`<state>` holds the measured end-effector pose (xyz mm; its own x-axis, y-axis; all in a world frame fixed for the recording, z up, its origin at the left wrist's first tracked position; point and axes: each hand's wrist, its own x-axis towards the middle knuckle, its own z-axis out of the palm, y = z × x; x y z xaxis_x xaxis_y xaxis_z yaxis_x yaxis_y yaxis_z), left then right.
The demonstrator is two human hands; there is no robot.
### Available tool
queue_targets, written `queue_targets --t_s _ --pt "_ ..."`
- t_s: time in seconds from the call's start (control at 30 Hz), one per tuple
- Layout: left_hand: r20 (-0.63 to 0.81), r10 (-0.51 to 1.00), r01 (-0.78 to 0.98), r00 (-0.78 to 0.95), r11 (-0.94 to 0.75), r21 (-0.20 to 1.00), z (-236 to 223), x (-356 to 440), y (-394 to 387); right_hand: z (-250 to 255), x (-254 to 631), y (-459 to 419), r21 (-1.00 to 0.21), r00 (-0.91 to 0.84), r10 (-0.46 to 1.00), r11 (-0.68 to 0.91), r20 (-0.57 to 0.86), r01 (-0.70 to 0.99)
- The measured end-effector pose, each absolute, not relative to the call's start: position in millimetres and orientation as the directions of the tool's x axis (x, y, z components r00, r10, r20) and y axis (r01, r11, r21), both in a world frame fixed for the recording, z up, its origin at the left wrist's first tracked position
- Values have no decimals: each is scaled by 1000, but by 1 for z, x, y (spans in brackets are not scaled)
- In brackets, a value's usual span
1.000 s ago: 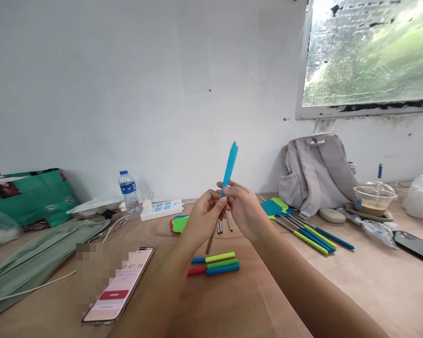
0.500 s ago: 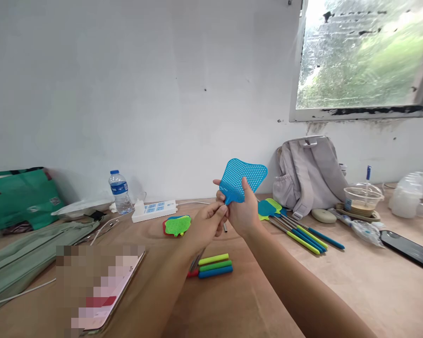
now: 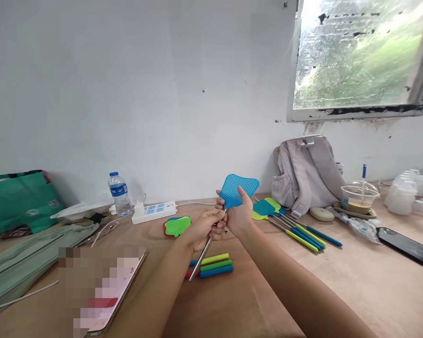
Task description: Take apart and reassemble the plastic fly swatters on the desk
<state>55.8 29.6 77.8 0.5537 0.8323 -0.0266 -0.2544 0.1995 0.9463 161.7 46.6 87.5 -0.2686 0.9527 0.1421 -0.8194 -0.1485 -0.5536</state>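
My right hand is closed around the lower part of a blue perforated fly swatter head, thumb along its face. My left hand grips a metal rod just below the head's neck. The rod slants down toward me, and its upper end meets the neck between my hands; fingers hide how far it sits inside. Beneath the rod lie loose handle grips: yellow-green, green and blue, with red and blue ones partly covered. Left of my hands lies a stack of swatter heads, green on top.
Several swatters with rods and coloured handles lie at right. Behind them leans a grey backpack. A cup and a black phone are farther right. At left are a power strip, water bottle and pixelated phone.
My hands and the blue swatter head have come lower and slightly left. The metal rod, mostly hidden by my left arm before, now shows below my left hand.
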Motion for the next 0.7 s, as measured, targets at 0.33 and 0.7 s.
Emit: queue_targets --t_s 0.33,0.7 --pt "-116 774 -323 622 390 862 65 63 28 68 241 104 -645 -124 992 -91 7 -759" --pt "138 900 -568 414 137 811 106 31 24 72 221 94 -975 -289 955 -1 65 -224"
